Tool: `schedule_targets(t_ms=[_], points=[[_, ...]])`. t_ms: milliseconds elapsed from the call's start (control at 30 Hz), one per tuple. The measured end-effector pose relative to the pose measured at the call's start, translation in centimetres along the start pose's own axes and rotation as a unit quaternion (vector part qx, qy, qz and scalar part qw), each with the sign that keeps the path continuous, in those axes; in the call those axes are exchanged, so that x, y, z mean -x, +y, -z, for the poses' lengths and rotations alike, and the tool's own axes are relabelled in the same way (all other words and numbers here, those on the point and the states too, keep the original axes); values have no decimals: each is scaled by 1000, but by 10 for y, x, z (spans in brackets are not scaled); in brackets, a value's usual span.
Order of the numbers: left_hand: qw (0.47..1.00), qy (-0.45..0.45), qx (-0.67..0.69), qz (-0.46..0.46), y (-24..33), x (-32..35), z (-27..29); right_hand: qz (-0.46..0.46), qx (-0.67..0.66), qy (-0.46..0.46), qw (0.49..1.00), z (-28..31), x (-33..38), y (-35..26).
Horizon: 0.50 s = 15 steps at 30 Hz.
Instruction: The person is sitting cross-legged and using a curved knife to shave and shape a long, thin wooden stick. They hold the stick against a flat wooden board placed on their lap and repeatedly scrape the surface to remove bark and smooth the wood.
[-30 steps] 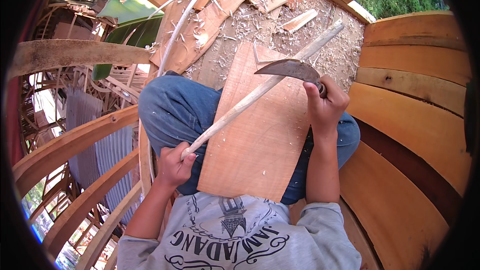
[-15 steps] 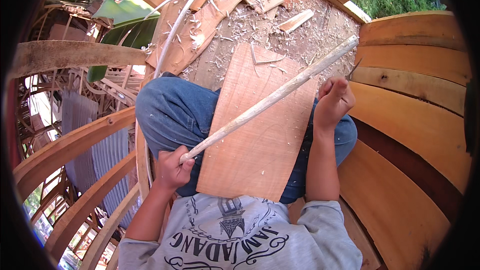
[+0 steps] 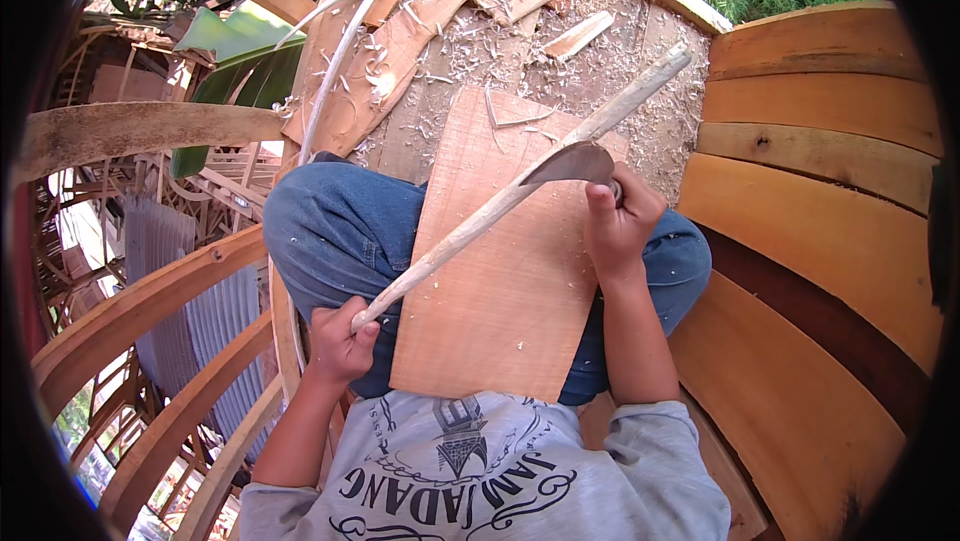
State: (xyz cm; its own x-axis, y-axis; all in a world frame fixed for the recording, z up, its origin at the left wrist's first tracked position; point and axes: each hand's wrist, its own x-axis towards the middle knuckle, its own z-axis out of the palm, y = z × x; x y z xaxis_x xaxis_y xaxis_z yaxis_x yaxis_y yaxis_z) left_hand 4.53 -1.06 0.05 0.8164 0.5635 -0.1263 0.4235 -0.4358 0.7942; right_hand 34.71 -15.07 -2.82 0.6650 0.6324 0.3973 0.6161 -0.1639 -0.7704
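Observation:
My left hand (image 3: pixel 342 343) is closed round the near end of a pale, peeled wooden stick (image 3: pixel 460 233). The stick slants up and away to the right, over a flat wooden board (image 3: pixel 490 311) that lies across my lap. In my right hand (image 3: pixel 622 223) is a knife (image 3: pixel 572 165) with a broad, curved metal blade. Its blade rests at the stick's upper half, seeming to touch it. Most of the knife's handle is hidden in my fist.
Wood shavings and offcuts (image 3: pixel 580 36) litter the plank floor (image 3: pixel 655 61) ahead. A plank wall (image 3: pixel 800 211) rises close on my right. Wooden rails (image 3: pixel 150 281) run along the left, with corrugated sheets (image 3: pixel 215 326) beyond them. A long pale strip (image 3: pixel 335 61) lies at the far left.
My right hand has swung left and turned, bringing the knife's broad blade onto the stick. The stick's far end has shifted slightly left and away. My left hand keeps its grip.

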Motion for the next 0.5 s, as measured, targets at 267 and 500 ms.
schedule_targets(t_ms=[267,500], points=[[1000,7,-11,8,6,-2,-1,-88,-19,31,995,5,0,4],[999,10,-28,-14,2,1,-2,-84,18,40,995,7,-7,6]])
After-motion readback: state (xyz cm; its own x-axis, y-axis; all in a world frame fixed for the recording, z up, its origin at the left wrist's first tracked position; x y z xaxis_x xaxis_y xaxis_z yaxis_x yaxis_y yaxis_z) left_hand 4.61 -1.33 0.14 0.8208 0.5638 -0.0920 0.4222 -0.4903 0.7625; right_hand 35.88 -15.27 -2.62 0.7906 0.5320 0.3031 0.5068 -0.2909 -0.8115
